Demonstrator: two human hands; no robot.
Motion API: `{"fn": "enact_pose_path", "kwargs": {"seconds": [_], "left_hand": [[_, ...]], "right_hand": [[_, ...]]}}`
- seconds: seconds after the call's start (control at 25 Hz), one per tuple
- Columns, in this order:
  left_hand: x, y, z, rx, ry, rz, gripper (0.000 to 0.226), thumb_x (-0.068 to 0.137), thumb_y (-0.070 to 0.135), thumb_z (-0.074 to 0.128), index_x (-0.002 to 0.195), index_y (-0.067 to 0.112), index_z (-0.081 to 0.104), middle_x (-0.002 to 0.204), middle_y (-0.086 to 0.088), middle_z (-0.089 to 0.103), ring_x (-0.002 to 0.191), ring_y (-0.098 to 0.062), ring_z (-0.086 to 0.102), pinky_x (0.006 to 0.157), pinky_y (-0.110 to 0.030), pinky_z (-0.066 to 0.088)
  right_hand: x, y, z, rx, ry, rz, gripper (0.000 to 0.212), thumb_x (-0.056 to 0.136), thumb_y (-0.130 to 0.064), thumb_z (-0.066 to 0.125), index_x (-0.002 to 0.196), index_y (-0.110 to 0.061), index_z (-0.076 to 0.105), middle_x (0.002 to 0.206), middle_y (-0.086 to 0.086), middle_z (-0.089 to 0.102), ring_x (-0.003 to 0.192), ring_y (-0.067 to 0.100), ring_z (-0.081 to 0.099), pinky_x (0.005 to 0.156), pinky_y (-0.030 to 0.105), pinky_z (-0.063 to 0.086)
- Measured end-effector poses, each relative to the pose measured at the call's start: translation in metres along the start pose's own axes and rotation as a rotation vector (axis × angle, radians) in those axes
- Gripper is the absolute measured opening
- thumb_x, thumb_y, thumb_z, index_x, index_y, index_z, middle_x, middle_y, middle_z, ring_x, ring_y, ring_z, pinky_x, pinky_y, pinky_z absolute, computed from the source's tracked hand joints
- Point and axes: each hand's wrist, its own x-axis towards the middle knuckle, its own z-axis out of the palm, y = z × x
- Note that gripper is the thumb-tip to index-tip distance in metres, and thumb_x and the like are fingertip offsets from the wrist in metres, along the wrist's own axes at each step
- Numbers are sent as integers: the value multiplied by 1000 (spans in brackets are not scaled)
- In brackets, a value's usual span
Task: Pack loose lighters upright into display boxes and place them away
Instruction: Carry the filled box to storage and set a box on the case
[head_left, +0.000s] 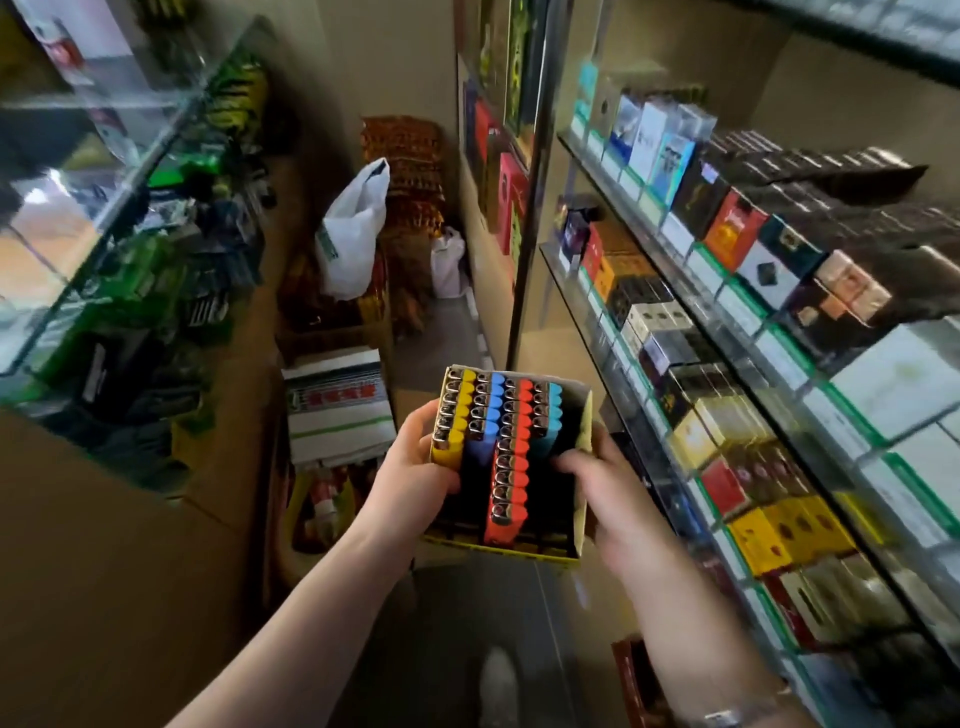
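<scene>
A yellow cardboard display box (583, 499) is held up in front of me, between both hands. Inside it, lighters stand upright in rows: yellow lighters (451, 415), blue lighters (485, 408), red lighters (511, 467) and light-blue lighters (548, 415). Part of the box is dark and unfilled. My left hand (413, 470) grips the box's left side, with its fingers curled over the edge by the yellow row. My right hand (602, 499) holds the right side, its fingers reaching inside toward the light-blue lighters.
Glass shelves (675, 291) full of cigarette packs run along the right. A glass counter (130, 171) with packaged goods stands on the left. Ahead on the floor are stacked cartons (337, 405), a white plastic bag (353, 234) and more boxes. The aisle is narrow.
</scene>
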Motion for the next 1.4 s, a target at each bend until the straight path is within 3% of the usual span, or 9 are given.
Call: {"fn": "enact_pose_path", "kwargs": {"seconds": [0.12,0.24,0.36,0.48,0.8,1.0,1.16,1.28,1.4], "left_hand": [[42,5,2,-14,42,-42,73,67,-14,43,103,50,52,92,10,70,87,-9,68,67,-30,55],[79,10,5,-56,53,-89,70,69,-13,42,104,46,53,96,4,70,89,-15,68,70,-36,57],[120,12,4,-63,27,-108,67,70,-12,41,105,44,51,92,7,71,85,-10,68,58,-24,55],[158,10,-2,-65,12,-126,70,66,-12,41,108,43,52,94,10,70,87,-8,67,58,-20,54],[287,-24,-35,-118,-102,-258,78,55,-1,50,125,34,49,113,-5,65,105,-23,62,89,-47,50],[371,-44,-37,-97,-86,-322,61,69,-19,41,110,25,54,111,-7,65,99,-24,63,78,-40,54],[439,-69,-18,-8,-123,-377,60,71,-19,39,106,26,57,112,-5,63,106,-24,58,88,-43,49],[482,-92,1,25,-143,-417,60,74,-20,39,98,30,60,105,-1,65,99,-18,60,69,-27,49],[523,-124,25,12,-161,-452,59,75,-19,39,105,26,62,105,-2,64,88,-13,61,54,-19,49]], "right_hand": [[44,-13,-3,-42,-3,61,47,83,-12,54,119,-42,54,104,-8,67,96,11,59,63,28,45],[83,-22,-6,-71,-16,106,52,83,-10,52,124,-42,50,110,-5,63,98,12,56,62,29,43],[126,-26,-6,-112,-14,147,58,82,-5,49,125,-44,48,112,-5,60,101,14,54,65,32,44],[158,-27,-1,-103,3,178,63,79,3,47,123,-42,48,111,-4,61,104,16,53,67,32,45],[283,-14,21,-90,159,316,64,83,0,49,131,-40,42,114,-1,57,92,11,52,60,28,42],[351,13,18,52,295,398,57,77,1,48,117,-40,54,102,1,65,97,22,59,77,39,50],[408,41,4,158,412,424,49,81,0,47,107,-40,59,105,2,67,100,24,61,82,42,51],[445,65,-14,266,501,434,33,88,-12,49,111,-33,60,112,6,66,104,28,61,92,49,48],[481,93,-36,421,557,464,32,94,-29,46,124,-27,55,121,9,62,109,30,59,98,50,44]]}}
